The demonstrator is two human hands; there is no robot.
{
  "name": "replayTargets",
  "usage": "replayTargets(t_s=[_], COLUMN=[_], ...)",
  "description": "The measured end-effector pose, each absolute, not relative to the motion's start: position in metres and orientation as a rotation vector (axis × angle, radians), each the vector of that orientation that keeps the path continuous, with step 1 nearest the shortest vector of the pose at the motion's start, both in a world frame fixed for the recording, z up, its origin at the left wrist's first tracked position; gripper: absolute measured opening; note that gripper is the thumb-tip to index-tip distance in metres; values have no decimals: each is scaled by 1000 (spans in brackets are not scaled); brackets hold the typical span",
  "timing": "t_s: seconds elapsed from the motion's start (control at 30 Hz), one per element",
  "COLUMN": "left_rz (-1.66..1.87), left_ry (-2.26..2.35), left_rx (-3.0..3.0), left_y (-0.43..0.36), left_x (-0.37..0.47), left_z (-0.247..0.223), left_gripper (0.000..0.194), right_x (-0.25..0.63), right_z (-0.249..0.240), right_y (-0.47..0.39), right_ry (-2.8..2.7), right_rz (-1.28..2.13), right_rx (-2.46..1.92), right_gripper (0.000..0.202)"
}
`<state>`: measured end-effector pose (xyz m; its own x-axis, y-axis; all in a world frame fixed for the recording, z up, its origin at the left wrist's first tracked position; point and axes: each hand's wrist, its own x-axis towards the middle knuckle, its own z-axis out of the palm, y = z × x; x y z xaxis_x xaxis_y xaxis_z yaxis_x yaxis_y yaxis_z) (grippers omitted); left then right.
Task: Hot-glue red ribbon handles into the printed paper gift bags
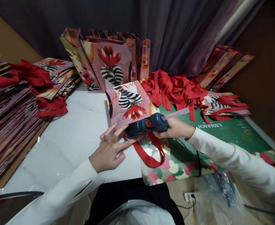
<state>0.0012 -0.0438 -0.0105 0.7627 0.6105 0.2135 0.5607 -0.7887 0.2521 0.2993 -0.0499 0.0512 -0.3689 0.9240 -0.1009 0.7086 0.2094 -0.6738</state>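
Note:
A pink paper gift bag (132, 103) with a zebra-striped and red flower print lies flat on the table, and a thin red squiggle runs across its far end. In my right hand (174, 127) is a blue glue gun (158, 122) with a clear glue stick jutting from its back. The gun's front end is over the bag's near edge, its nozzle hidden from view. My left hand (110, 148) rests at that same edge with its fingers spread, the fingertips touching the bag. A red ribbon handle (152, 162) loops out from the near edge toward me.
Upright printed bags (115, 59) stand at the back. A heap of red ribbons (174, 87) lies right of them. Flat bags (13, 115) are stacked high at left. A green printed sheet (221, 137) covers the table's right side; a black cord (199, 164) hangs over its front edge.

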Motion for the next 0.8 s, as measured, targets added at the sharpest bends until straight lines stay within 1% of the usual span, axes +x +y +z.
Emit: replayTargets(t_s=[0.17,0.47,0.63,0.8], left_rz=[423,461,480,496], left_ry=[907,915,900,901], left_rx=[2811,2817,2786,2779], left_y=[-43,-46,-46,-47], left_x=[2,4,5,6], left_z=[-8,-5,-6,-7], left_gripper=[71,67,65,66], right_x=[305,309,311,318], right_z=[56,61,71,72], right_y=[-54,-61,-66,-73], right_ry=[-2140,-2148,-2164,-2198], right_rz=[927,792,762,705], right_rx=[-1575,-1716,-1746,-1880], right_gripper=[23,18,20,23])
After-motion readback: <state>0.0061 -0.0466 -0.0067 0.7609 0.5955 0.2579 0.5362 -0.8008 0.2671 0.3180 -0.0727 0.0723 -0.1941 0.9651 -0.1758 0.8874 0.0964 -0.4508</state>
